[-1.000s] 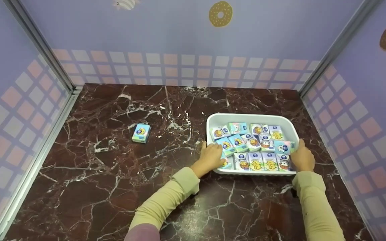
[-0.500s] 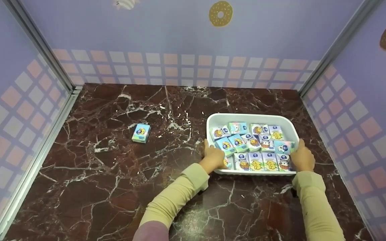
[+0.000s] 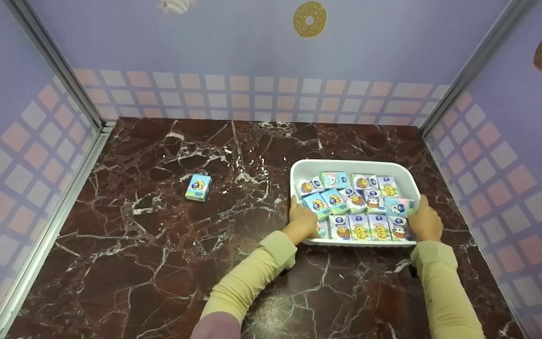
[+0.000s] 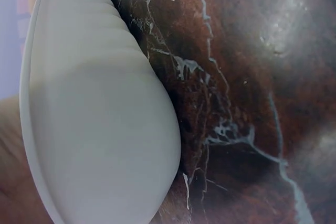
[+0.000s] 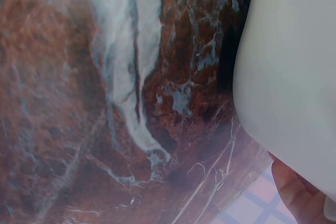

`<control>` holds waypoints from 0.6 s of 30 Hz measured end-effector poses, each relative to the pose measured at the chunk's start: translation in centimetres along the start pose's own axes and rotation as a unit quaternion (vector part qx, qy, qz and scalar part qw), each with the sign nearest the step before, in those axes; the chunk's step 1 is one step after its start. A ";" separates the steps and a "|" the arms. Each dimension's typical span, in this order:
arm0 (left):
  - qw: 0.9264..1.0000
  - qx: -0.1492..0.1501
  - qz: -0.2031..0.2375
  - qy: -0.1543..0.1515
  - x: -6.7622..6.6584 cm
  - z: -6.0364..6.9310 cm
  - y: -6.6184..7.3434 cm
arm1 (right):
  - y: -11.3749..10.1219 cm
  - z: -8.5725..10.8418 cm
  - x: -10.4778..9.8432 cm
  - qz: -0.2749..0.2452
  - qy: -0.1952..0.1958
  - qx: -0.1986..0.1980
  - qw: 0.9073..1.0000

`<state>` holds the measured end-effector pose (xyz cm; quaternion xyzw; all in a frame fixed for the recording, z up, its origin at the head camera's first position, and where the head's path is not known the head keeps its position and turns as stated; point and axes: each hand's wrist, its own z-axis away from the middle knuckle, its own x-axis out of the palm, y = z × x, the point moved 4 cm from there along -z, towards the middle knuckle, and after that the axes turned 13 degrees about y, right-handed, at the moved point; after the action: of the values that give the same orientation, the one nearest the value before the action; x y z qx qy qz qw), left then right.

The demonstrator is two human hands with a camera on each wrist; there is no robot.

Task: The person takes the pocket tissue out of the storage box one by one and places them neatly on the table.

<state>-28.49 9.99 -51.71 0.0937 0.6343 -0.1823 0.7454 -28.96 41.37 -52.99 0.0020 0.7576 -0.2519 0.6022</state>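
Observation:
A white plastic tub (image 3: 355, 167) stands on the right half of the table, holding several small cartoon-printed packs (image 3: 359, 227) that look like pocket tissues. At the tub's left front corner, my left hand (image 3: 303, 222) grips the rim, thumb outside and fingers reaching inside. My right hand (image 3: 426, 222) holds the opposite rim at the right end. In the left wrist view, the tub's outer wall (image 4: 105, 129) hides most of that hand. Part of the right hand (image 5: 298, 192) shows below the tub wall in the right wrist view. One blue pack (image 3: 198, 187) lies alone left of centre.
The dark red marble tabletop (image 3: 125, 263) has white veins and a scatter of pale specks. Purple panels with pink and white squares (image 3: 240, 84) enclose the back and both sides. The right panel (image 3: 501, 197) stands close beyond my right hand.
My left hand has shifted slightly right and settled on the tub's left front rim, its forearm following. The tub, its packs, the lone pack and my right hand stay practically in place.

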 end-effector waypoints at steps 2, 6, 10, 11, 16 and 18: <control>1.000 0.002 0.001 0.006 0.0 0.0 -0.1 | 0.0 0.0 0.0 0.000 -0.001 0.003 1.000; 1.000 0.005 0.005 0.013 -0.1 0.0 -0.2 | 0.1 0.0 0.2 0.002 -0.005 0.009 1.000; 1.000 0.008 0.010 0.022 -0.4 0.1 -0.3 | 0.2 0.0 0.2 0.003 -0.003 0.007 1.000; 1.000 0.009 0.010 0.027 -0.5 0.1 -0.3 | 0.3 -0.1 0.2 0.003 -0.002 0.006 1.000; 0.998 0.006 0.019 0.058 -1.4 0.4 -0.7 | 0.2 -0.1 0.1 0.004 0.006 0.001 1.000; 0.997 0.005 0.033 0.072 -1.8 0.5 -1.0 | 0.2 -0.1 0.1 0.004 0.005 0.001 1.000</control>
<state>-28.70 9.19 -49.77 0.1312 0.6817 -0.1535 0.7033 -29.04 41.58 -53.16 0.0070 0.7606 -0.2504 0.5990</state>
